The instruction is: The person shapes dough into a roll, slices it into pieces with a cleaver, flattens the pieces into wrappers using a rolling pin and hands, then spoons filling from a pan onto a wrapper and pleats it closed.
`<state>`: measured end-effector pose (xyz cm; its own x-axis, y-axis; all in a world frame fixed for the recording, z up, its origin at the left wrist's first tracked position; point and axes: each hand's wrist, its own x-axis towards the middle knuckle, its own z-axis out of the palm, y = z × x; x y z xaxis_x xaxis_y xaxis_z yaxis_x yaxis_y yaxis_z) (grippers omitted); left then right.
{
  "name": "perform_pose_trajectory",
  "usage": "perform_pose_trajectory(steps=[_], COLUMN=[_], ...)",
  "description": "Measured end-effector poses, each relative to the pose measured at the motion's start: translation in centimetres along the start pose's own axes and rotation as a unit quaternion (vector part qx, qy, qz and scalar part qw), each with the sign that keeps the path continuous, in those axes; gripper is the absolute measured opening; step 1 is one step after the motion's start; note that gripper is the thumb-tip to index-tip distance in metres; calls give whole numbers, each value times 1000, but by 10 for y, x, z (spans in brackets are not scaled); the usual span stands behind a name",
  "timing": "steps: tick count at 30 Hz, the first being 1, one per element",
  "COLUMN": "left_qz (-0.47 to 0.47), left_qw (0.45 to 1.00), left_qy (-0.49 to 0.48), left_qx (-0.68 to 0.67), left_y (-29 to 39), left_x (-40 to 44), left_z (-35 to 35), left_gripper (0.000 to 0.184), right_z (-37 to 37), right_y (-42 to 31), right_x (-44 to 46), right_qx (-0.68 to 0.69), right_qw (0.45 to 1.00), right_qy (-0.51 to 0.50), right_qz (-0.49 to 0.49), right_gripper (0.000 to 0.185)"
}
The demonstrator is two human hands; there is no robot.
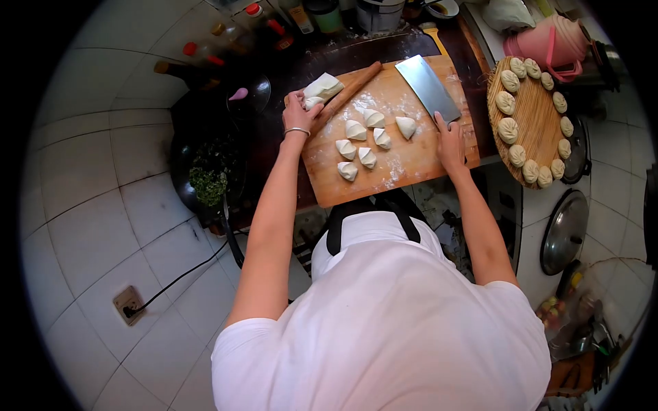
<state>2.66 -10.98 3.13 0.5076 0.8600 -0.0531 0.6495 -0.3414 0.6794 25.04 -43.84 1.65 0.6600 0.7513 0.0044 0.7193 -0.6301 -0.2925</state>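
Observation:
On a floured wooden cutting board [418, 168], my right hand [450, 145] grips the handle of a wide cleaver [430, 89], its blade lying at the board's far right. My left hand [295, 115], with a bracelet at the wrist, is closed around the near end of the white dough [323, 88] at the board's far left corner. A wooden rolling pin [349, 92] lies slantwise right beside that dough and close to my fingers. Several cut dough pieces [356, 130] are scattered across the middle of the board, between my two hands.
A round woven tray [533, 123] to the right carries a ring of pleated buns [508, 130]. At left, a dark wok [179, 164] holds chopped greens [208, 183]. Bottles [271, 31] line the back. A pot lid [565, 231] and a pink pitcher [548, 44] are at right.

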Motion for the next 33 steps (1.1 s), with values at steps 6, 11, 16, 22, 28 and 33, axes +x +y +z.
perform_pose_trajectory(steps=[6, 11, 16, 22, 28, 33], left_qz=[30, 33, -57, -33, 35, -41], left_qw=[993, 982, 968, 993, 993, 986], left_qy=[-43, -51, -78, -16, 108, 119], left_qx=[108, 177, 231, 113, -43, -112], left_y=[-15, -12, 10, -3, -21, -39], left_x=[16, 29, 28, 2, -94, -187], left_z=[-8, 3, -12, -17, -35, -36], left_gripper=[70, 69, 50, 83, 42, 22], right_z=[-14, -17, 4, -29, -149, -164], right_y=[-38, -124, -125, -121, -169, -143], right_x=[14, 12, 10, 43, 210, 359], right_qx=[12, 206, 126, 137, 271, 99], right_qw=[994, 966, 966, 960, 932, 950], right_qy=[102, -90, -116, -183, 66, 164], right_qz=[-37, -125, -193, -163, -231, -248], right_gripper=[46, 35, 20, 31, 21, 24])
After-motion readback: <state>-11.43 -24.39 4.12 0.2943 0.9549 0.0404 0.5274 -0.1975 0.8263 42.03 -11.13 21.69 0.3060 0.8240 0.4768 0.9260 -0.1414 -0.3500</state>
